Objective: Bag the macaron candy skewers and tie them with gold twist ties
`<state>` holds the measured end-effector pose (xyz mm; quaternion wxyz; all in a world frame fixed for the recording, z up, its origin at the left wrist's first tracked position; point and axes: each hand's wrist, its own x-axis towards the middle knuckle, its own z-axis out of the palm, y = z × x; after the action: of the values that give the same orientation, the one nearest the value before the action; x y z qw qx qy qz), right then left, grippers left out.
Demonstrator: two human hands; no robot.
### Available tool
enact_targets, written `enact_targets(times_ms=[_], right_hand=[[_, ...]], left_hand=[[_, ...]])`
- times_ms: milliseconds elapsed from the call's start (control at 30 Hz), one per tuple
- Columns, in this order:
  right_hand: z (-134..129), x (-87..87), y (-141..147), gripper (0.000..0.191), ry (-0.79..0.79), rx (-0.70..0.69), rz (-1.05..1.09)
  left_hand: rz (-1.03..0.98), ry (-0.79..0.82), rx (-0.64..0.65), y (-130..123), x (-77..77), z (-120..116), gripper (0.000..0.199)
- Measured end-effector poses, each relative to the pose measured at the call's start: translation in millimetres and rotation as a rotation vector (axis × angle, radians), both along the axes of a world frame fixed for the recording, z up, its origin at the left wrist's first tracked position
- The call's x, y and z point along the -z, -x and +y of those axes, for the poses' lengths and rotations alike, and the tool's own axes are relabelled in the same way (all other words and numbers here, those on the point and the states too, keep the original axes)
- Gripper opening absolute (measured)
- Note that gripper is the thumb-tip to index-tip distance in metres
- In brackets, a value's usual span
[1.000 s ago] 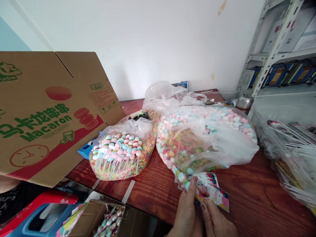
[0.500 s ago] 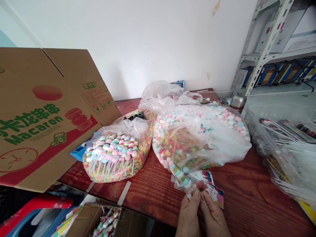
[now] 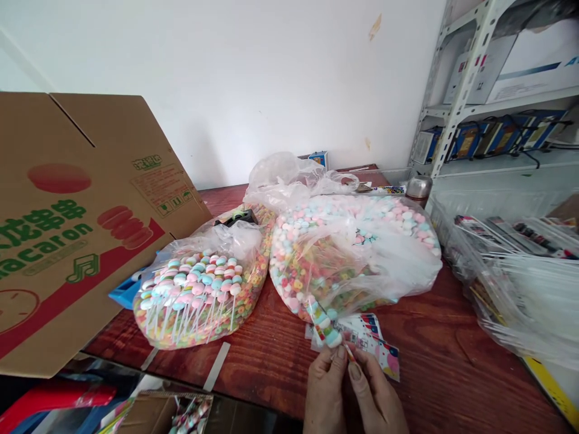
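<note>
A skewer of pastel candies (image 3: 325, 325) in a clear wrapper points up and away from my hands at the table's front. My left hand (image 3: 324, 386) is closed on its lower end, thumb on top. Close against it, my right hand (image 3: 374, 386) pinches with thumb and fingers at the same end, where a thin reddish strip shows; its kind I cannot make out. Printed cards (image 3: 386, 355) lie flat just beyond my right hand. Behind the skewer rests a large clear bag of pastel candies and colourful rings (image 3: 294, 253).
Left of centre, candy skewers on white sticks (image 3: 194, 283) lie on another bag of rings. A large cardboard box (image 3: 113, 265) leans at the left. On the right stand a clear bin of packaging (image 3: 520, 289) and a metal shelf (image 3: 465, 84). An open carton (image 3: 145, 413) sits below the table edge.
The view has turned slightly right. The wrapper's end is gathered in closer between my fingers, and my right fingers have come down so both thumbs sit side by side.
</note>
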<state>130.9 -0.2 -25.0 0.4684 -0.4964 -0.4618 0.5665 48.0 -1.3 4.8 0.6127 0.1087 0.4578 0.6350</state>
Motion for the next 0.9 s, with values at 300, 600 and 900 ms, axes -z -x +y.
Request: enact_targets(times_ms=[300,600,900], right_hand=[[3,-3.3,-11,0.047,0.576,-0.322,0.859],[-2,-22.8,-21,0.043,0.319,-0.258,0.419],[-5,-9.0,-7,0.058,0.361,-0.391,0.576]], left_hand=[[-0.119,-0.037,0.3,6,-23.3,-5,0.031],[0.035,-0.056,0.274,9,-19.2,1,0.022],[-0.049,-0.061,0.461,20,-4.1,0,0.025]])
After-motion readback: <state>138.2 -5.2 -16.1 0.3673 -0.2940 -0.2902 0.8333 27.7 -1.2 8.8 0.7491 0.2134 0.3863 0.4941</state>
